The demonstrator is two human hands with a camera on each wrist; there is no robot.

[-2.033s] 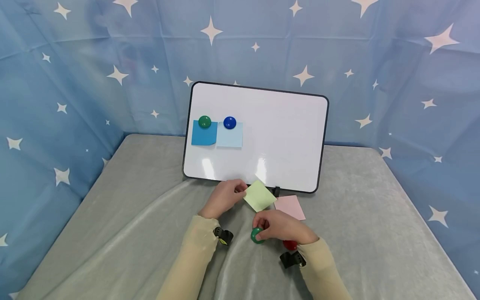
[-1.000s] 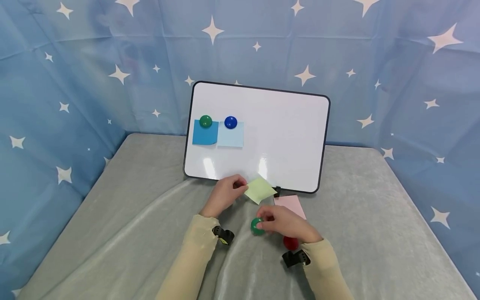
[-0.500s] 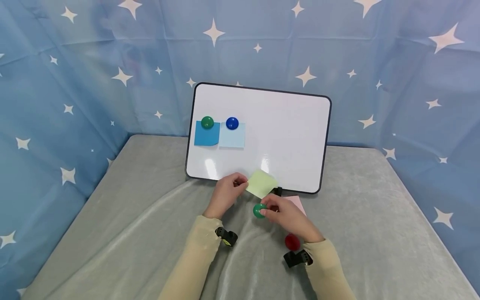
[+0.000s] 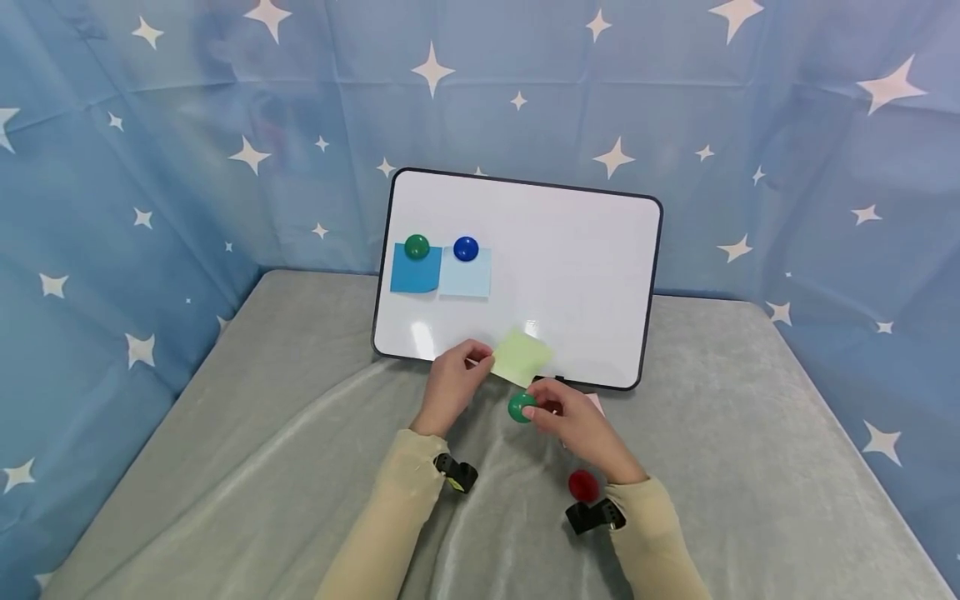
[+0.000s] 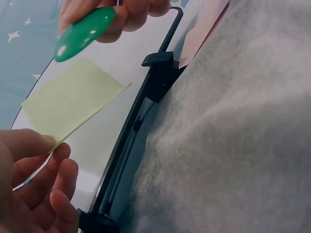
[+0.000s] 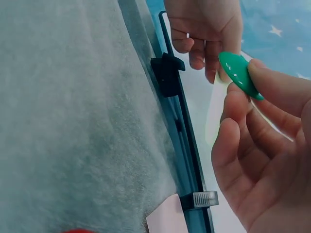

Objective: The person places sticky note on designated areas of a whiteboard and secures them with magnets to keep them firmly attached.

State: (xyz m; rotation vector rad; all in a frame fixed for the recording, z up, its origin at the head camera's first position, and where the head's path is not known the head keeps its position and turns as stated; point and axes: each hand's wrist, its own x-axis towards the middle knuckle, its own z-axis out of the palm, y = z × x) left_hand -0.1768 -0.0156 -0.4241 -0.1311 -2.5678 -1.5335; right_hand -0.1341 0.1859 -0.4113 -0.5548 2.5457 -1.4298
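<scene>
My left hand (image 4: 453, 382) pinches a corner of a yellow-green sticky note (image 4: 522, 357) between thumb and fingers, in front of the whiteboard's lower edge. In the left wrist view the note (image 5: 75, 99) stretches away from the fingertips. Just below it, my right hand (image 4: 581, 422) pinches a round green magnet (image 4: 521, 407) by its rim. The right wrist view has this magnet (image 6: 238, 74) between thumb and fingers, partly in front of the note. The whiteboard (image 4: 570, 275) leans slightly tilted, bearing a blue note (image 4: 415, 273) under a green magnet (image 4: 417, 247) and a pale blue note (image 4: 465, 279) under a blue magnet (image 4: 466, 248).
A red magnet (image 4: 583, 485) lies on the grey cloth (image 4: 262, 433) near my right wrist. A pink note (image 6: 167, 218) lies by the board's foot, mostly hidden by my right hand in the head view. Black clips (image 5: 163, 73) support the board's lower edge. Behind hangs a star-patterned blue curtain (image 4: 525, 75).
Both hands have moved up toward the whiteboard, the right one more, carrying the green magnet off the cloth. The yellow-green note now overlaps the board's lower part. The red magnet is uncovered.
</scene>
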